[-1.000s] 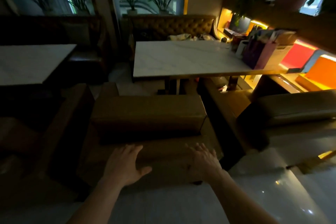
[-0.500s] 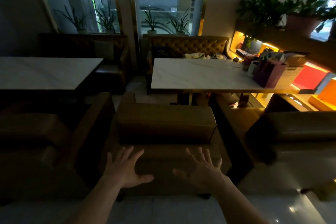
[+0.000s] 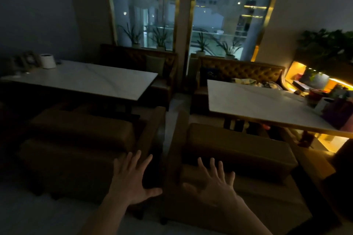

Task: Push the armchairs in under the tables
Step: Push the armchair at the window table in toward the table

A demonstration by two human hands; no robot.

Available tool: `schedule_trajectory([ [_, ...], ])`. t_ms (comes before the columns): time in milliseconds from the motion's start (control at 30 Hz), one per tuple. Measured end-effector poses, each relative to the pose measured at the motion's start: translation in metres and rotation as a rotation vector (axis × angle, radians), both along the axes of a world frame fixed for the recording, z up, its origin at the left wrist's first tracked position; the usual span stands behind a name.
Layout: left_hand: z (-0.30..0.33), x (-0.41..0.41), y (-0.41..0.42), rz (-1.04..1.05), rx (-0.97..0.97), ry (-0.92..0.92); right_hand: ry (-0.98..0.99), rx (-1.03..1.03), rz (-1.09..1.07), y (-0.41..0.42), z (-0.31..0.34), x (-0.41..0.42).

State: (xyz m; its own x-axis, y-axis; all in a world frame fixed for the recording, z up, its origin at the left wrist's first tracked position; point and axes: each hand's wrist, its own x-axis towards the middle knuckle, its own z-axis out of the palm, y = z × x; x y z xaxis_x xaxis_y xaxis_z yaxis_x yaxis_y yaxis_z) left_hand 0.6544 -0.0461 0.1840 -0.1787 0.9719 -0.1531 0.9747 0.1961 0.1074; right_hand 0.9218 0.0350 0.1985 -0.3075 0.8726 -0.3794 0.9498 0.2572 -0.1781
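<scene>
Two brown armchairs stand side by side in a dim room. The right armchair [image 3: 238, 150] faces a white marble table [image 3: 257, 107], its front near the table's edge. The left armchair [image 3: 82, 139] faces a second white table [image 3: 86, 80]. My left hand [image 3: 131, 179] is spread with fingers apart over the left armchair's right end, holding nothing. My right hand [image 3: 212, 183] is spread over the back of the right armchair; I cannot tell whether it touches. A narrow gap [image 3: 164, 149] separates the two chairs.
Tufted benches [image 3: 240, 70] line the far side under arched windows. A white cup [image 3: 47, 61] stands on the left table. Bags and boxes [image 3: 336, 110] crowd the right table's far end. A third chair [image 3: 342, 158] sits at the right, beside a lit shelf [image 3: 305, 80].
The view has swung left and up, bringing the left table and armchair fully into sight. Both hands lifted off the right armchair's back and spread; the left one now hovers over the left armchair.
</scene>
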Motion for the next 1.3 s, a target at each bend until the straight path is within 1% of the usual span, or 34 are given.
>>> schedule_trajectory([
  [167,-0.01,-0.108,-0.04,0.079,0.104,0.0,-0.014,0.012,0.083,-0.018,-0.013,-0.122],
  [333,-0.032,-0.195,-0.083,0.191,0.074,-0.08,-0.018,-0.007,0.201,-0.036,-0.028,-0.229],
  [500,-0.058,-0.286,-0.125,0.354,0.135,-0.12,-0.016,0.004,0.317,-0.036,-0.037,-0.335],
  [600,-0.079,-0.342,-0.139,0.436,0.169,-0.139,-0.036,0.002,0.372,-0.034,-0.056,-0.404],
  [733,-0.115,-0.42,-0.14,0.476,0.163,-0.142,-0.02,-0.022,0.435,-0.026,-0.096,-0.499],
  [867,-0.152,-0.502,-0.13,0.499,0.135,-0.163,-0.044,-0.062,0.432,-0.011,-0.135,-0.589],
  [967,-0.167,-0.558,-0.124,0.509,0.109,-0.187,-0.051,-0.109,0.398,-0.008,-0.152,-0.636],
  [1033,-0.166,-0.59,-0.116,0.507,0.08,-0.179,-0.064,-0.137,0.364,-0.005,-0.154,-0.657],
  [1167,-0.148,-0.646,-0.096,0.431,0.002,-0.167,-0.063,-0.171,0.306,0.009,-0.147,-0.694],
  [1233,-0.143,-0.671,-0.083,0.389,-0.027,-0.158,-0.042,-0.165,0.257,0.013,-0.143,-0.708],
  [1300,-0.138,-0.692,-0.068,0.34,-0.029,-0.188,-0.035,-0.155,0.198,0.013,-0.141,-0.718],
])
